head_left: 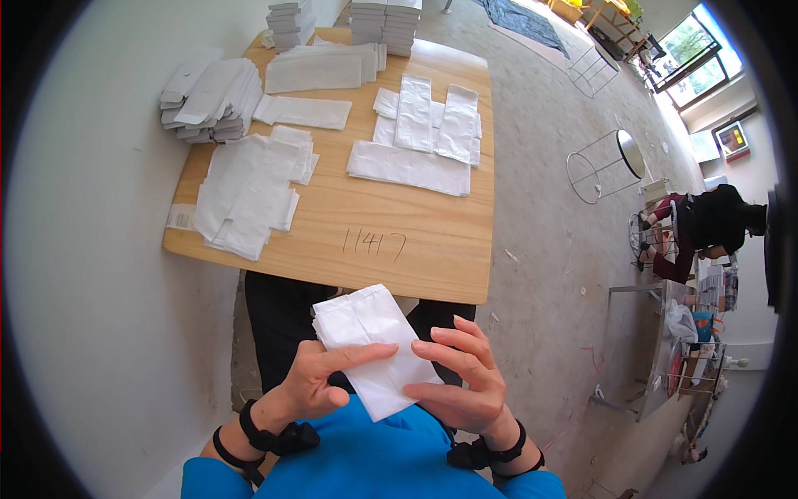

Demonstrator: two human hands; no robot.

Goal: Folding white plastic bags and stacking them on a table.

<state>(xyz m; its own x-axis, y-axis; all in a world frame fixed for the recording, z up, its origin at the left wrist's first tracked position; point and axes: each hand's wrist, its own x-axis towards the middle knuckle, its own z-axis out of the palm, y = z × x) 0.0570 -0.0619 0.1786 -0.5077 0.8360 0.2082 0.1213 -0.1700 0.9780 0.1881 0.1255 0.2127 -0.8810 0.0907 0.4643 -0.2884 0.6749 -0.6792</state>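
Lower centre, our left grip (pixel 320 378) clasps the white bundle (pixel 370 320); our right grip (pixel 470 378), half-open, touches it. Slack pressure could spill it.

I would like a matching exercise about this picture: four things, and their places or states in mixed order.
1. shirt
2. white stack nearest the shirt
3. wooden table
4. nearer round stool

A. bearing white paper piles
B. between left hand and right hand
C. on the floor, right of the table
D. blue

Pairs: 1-D; 2-B; 3-A; 4-C
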